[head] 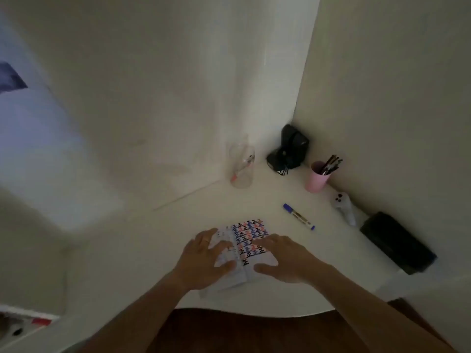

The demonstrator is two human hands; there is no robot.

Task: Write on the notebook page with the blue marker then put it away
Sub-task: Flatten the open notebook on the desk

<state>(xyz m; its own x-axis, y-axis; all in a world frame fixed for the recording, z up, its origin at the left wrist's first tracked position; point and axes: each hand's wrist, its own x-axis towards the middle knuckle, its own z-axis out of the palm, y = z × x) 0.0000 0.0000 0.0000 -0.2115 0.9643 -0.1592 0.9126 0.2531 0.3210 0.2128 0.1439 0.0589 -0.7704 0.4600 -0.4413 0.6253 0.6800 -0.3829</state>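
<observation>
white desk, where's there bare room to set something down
Bare white desk lies between the open notebook, clear glass jar and blue marker; also left of the left hand. Crowded along the right wall: pink pen cup, black case.

There is just one view. The camera sits on the person's head and looks forward and down at a white table (254, 197) in the corner of a room. It is close: both bare arms reach in from the bottom edge, and the two walls rise high at the top. The wide lens bends the wall lines. The table's near edge shows low in the picture, with dark floor (229, 332) under it
</observation>
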